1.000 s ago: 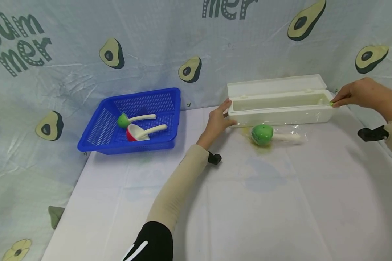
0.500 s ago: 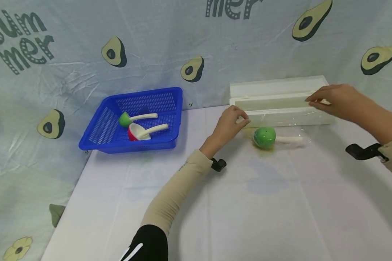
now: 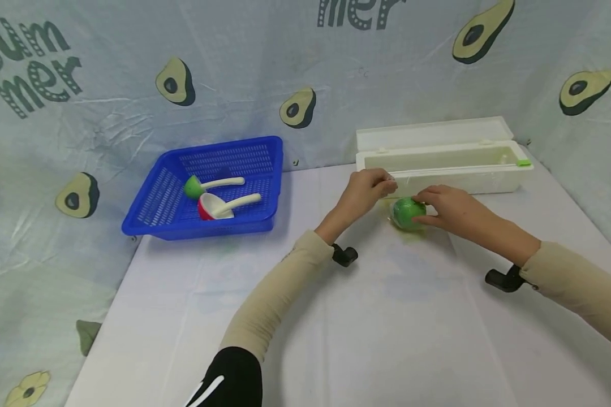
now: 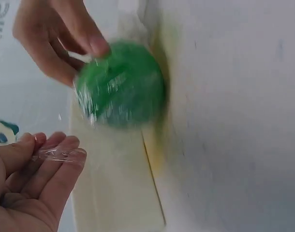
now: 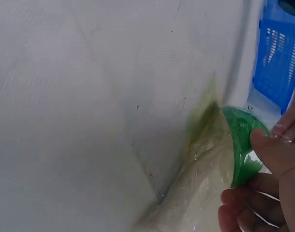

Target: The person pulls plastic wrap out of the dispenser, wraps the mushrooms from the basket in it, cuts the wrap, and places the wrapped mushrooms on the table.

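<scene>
A green ladle (image 3: 405, 213) with a white handle, wrapped in clear film, lies bowl to the left on the table in front of a white cling film dispenser (image 3: 438, 183). My right hand (image 3: 455, 212) grips its green bowl, thumb on one side and fingers on the other; the hand covers the handle in the head view. Just left of the bowl, my left hand (image 3: 364, 193) pinches a gathered bit of cling film (image 4: 60, 154) between thumb and fingers. The dispenser's lid (image 3: 433, 134) stands up, and a green slider (image 3: 524, 163) sits at its right end.
A blue basket (image 3: 203, 229) stands at the back left, holding a small green ladle (image 3: 193, 187) and a red-and-white ladle (image 3: 216, 207). Behind the table (image 3: 387, 328) hangs a sheet printed with avocados. A yellow stain (image 4: 159, 145) marks the cloth beside the dispenser.
My right hand has moved from the dispenser's right end, leftward over its front, down to the green bowl. My left hand has come off the dispenser's left end and now pinches film.
</scene>
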Motion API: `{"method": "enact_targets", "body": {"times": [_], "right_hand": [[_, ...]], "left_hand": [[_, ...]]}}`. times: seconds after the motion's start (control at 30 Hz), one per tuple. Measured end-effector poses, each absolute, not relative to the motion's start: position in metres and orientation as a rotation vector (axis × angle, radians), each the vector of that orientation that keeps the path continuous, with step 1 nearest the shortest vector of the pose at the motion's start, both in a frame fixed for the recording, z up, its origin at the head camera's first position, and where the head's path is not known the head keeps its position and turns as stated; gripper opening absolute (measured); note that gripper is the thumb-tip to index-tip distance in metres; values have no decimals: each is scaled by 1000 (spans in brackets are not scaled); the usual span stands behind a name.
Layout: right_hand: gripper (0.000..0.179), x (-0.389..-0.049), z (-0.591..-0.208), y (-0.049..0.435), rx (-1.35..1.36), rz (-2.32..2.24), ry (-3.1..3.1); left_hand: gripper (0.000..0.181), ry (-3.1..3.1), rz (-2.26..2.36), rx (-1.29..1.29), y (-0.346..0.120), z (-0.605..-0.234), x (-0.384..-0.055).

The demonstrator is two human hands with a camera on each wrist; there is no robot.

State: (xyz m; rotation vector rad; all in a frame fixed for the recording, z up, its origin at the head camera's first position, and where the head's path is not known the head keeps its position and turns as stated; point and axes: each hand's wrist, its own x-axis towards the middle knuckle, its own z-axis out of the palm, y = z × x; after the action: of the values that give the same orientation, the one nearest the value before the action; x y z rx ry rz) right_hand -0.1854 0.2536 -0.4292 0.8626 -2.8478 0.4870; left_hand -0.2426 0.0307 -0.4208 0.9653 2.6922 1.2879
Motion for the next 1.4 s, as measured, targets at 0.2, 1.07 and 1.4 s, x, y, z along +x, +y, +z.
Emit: {"method": "enact_targets", "body": {"times": [0.2, 1.07, 1.4], "right_hand": [[38, -196, -431, 248, 827, 619, -2870], [35, -217, -424, 253, 1164, 926, -2762], [35, -231, -397, 246, 992, 584, -2763]], "left_hand": [[21, 2846, 871, 1146, 44, -419, -219], [13, 2861, 732, 1206, 22, -433, -218], [50, 2644, 1151, 863, 23, -438, -228]]}}
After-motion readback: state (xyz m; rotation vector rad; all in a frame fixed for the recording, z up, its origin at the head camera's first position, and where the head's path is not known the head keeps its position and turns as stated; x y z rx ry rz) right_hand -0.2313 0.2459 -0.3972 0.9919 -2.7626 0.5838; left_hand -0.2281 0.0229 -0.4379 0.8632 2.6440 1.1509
